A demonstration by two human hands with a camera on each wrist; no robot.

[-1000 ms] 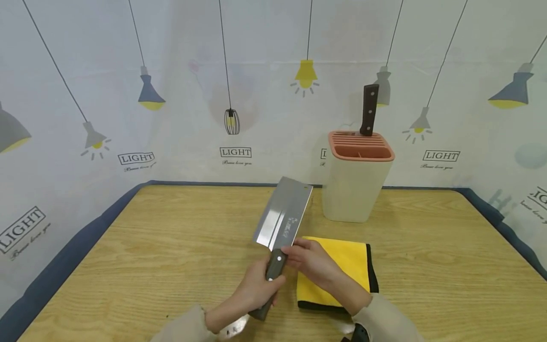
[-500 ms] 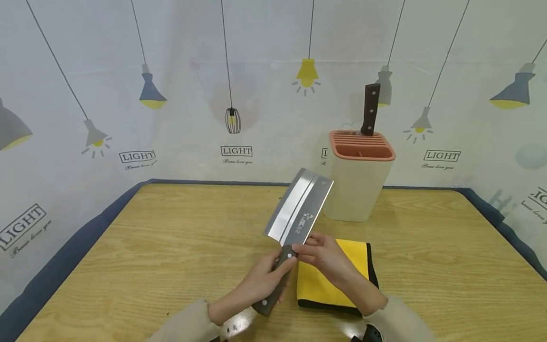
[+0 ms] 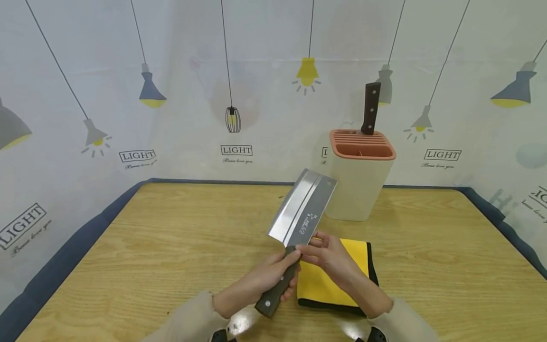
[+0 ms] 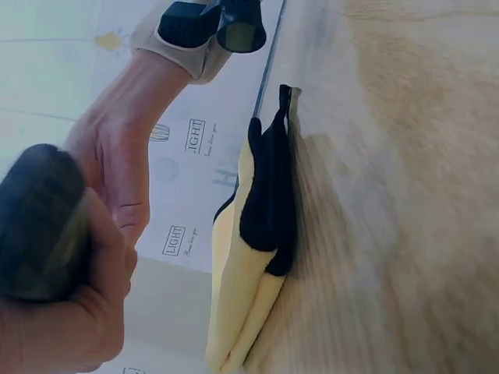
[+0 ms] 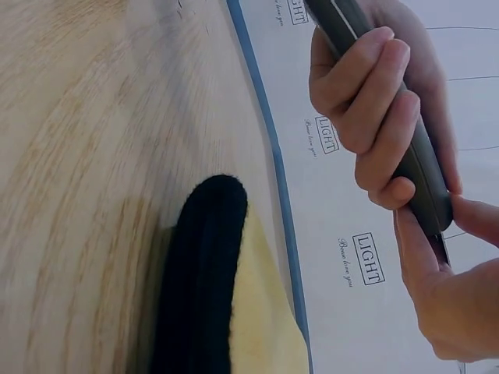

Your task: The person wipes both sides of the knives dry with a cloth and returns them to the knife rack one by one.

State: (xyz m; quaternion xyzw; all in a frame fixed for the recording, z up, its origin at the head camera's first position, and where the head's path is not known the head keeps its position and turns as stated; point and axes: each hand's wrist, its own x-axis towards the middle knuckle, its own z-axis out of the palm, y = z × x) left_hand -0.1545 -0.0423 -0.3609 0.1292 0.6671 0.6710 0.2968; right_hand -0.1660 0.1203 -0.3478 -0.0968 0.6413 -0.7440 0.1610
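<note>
Cleaver (image 3: 299, 213) held up off the wooden table (image 3: 171, 237), just toward five o'clock from the head view's centre, blade pointing toward one o'clock. Left hand (image 3: 268, 276): I read its fingers as curled and clamped round the dark handle (image 3: 272, 295). Right hand (image 3: 331, 256), on the cleaver's four o'clock side, pinches it where handle meets blade, thumb on top. Folded yellow cloth (image 3: 318, 287), black-edged, lies on the table at five o'clock from the cleaver, partly hidden behind the right hand. Cream knife block (image 3: 359, 190), coral top, stands at two o'clock; the blade's corner overlaps it from my viewpoint, and I can't tell whether they touch. Second knife (image 3: 371, 108) sits in it, handle up.
</note>
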